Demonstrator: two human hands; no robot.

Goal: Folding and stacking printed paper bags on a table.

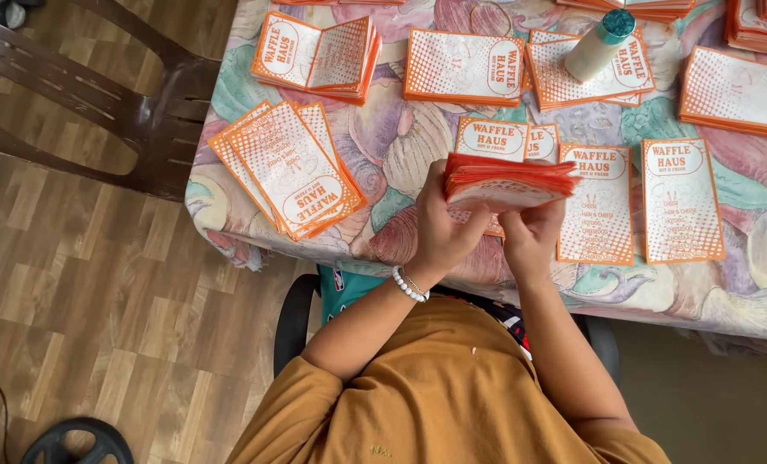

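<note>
Orange-edged cards formed one thick stack [508, 182], gripped by both hands above the table edge: the left hand [446, 230] closed around its side, the right hand [534, 232] under it. Two single cards [596, 204] lay flat just beside, on the flowered tablecloth [400, 146]. One bottle [601, 45] stood farther away.

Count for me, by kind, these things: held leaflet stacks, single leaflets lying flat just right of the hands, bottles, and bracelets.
stack of orange leaflets, held: 1
single flat leaflets: 2
white bottle with a teal cap: 1
bead bracelet: 1
Total: 5
</note>
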